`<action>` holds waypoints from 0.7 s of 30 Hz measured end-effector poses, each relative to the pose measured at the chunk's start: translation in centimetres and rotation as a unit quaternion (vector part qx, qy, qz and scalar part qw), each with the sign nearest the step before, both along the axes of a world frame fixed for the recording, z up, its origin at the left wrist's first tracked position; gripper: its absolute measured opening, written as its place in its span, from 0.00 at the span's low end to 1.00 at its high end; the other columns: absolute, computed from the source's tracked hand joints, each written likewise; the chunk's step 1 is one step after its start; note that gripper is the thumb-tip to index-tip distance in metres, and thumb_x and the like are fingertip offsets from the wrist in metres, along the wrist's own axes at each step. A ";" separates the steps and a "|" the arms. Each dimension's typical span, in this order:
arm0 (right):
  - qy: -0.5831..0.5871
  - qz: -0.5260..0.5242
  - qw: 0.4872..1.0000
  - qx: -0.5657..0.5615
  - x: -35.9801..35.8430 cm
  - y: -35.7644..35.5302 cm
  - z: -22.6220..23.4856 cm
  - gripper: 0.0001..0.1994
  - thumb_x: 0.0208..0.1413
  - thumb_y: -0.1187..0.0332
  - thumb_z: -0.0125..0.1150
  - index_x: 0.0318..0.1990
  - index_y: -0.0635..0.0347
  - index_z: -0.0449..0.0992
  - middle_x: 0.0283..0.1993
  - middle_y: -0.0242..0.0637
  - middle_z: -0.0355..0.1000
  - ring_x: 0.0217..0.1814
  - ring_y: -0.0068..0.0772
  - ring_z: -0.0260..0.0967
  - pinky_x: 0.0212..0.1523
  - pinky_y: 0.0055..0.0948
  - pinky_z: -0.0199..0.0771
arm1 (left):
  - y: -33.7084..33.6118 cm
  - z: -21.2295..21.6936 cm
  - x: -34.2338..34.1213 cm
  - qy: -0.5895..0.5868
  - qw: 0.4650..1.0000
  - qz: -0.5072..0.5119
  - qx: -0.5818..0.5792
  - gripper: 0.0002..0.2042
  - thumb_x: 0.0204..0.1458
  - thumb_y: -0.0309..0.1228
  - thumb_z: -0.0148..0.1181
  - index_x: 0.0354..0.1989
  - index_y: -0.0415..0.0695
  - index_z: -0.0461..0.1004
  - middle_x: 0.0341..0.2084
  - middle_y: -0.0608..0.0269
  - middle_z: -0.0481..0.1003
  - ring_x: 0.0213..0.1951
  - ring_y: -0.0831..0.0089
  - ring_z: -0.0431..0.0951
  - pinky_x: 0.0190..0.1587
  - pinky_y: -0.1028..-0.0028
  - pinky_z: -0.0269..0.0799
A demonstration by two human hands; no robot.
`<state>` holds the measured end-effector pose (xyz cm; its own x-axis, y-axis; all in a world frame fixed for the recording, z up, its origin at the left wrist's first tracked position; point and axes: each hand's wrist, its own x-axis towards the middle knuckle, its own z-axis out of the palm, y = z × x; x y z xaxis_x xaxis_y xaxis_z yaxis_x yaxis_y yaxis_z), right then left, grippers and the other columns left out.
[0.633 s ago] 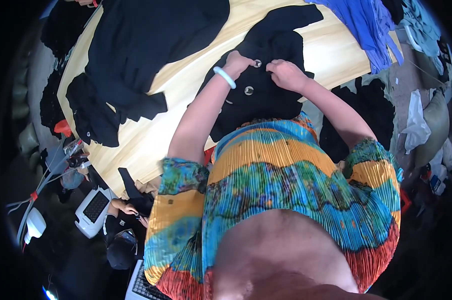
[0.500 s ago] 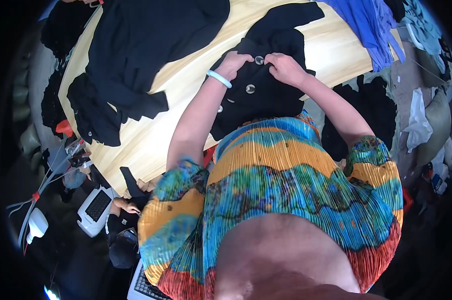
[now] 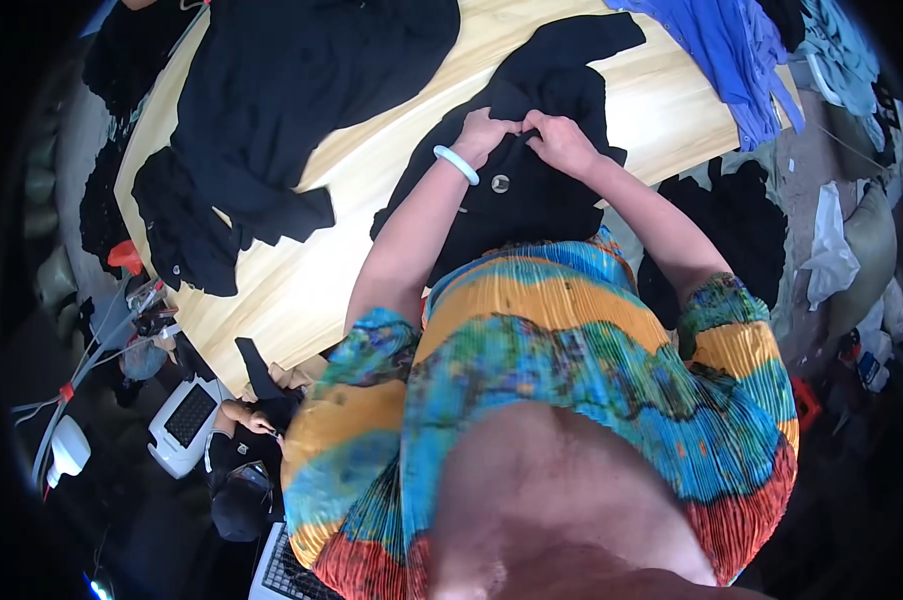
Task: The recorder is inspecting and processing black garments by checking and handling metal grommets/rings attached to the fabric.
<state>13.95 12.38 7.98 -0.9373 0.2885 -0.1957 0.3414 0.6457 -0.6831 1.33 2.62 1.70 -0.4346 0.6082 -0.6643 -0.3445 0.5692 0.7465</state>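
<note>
A black buttoned garment (image 3: 557, 85) lies on the table before me, one sleeve stretched away to the far right. My left hand (image 3: 487, 135), with a pale bangle (image 3: 457, 165) on its wrist, is closed on the cloth at the front. My right hand (image 3: 562, 145) pinches the same spot, and the fingertips of both hands meet there. Whatever is between the fingertips is hidden. Just below them a large shiny button (image 3: 500, 183) shows on the black cloth.
More black clothing (image 3: 302, 80) covers the left part of the light wooden table (image 3: 292, 290). Blue garments (image 3: 717, 60) hang over its far right corner. A person in a dark cap (image 3: 242, 500) sits at lower left, near a white machine (image 3: 187, 425). Dark cloth (image 3: 722, 230) lies to my right.
My hands have come together over the upper button, which is now covered. The garment's near left edge has spread further left, and a button there is no longer visible.
</note>
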 end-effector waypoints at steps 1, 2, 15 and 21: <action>0.011 -0.016 1.000 -0.003 0.1 0.1 0.0 0.08 0.42 0.74 0.54 0.32 0.64 0.66 0.31 0.50 0.69 0.37 0.50 0.67 0.40 0.40 0.67 | 0.3 0.6 0.1 -0.010 1.000 0.027 -0.007 0.21 0.34 0.26 0.63 0.38 0.29 0.68 0.34 0.50 0.72 0.37 0.64 0.73 0.39 0.71 0.68; 0.022 -0.031 0.999 -0.006 0.2 0.3 0.0 0.08 0.42 0.74 0.54 0.32 0.64 0.66 0.31 0.50 0.69 0.37 0.50 0.67 0.40 0.40 0.67 | 0.4 1.2 0.2 -0.012 1.000 0.025 -0.007 0.21 0.34 0.26 0.63 0.38 0.29 0.68 0.34 0.50 0.72 0.37 0.64 0.73 0.39 0.71 0.68; -0.007 0.072 0.991 0.113 0.4 0.2 1.8 0.07 0.47 0.72 0.51 0.30 0.67 0.67 0.32 0.50 0.68 0.41 0.48 0.66 0.43 0.38 0.65 | -1.5 5.8 1.1 0.298 0.917 -0.241 0.109 0.19 0.35 0.36 0.58 0.29 0.29 0.67 0.27 0.38 0.70 0.35 0.47 0.71 0.39 0.62 0.67; -0.042 0.066 0.996 0.045 -0.3 0.7 3.6 0.06 0.47 0.74 0.49 0.29 0.70 0.66 0.31 0.56 0.68 0.38 0.53 0.66 0.40 0.42 0.66 | -1.6 7.6 2.1 0.321 0.933 -0.146 0.067 0.14 0.37 0.31 0.56 0.31 0.33 0.67 0.21 0.44 0.71 0.29 0.52 0.73 0.34 0.64 0.68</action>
<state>13.64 13.09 11.57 -0.9496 0.1833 -0.2544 0.3029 0.7460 -0.5931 3.48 0.98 9.31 -0.5193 0.8221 -0.2335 0.3548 0.4559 0.8162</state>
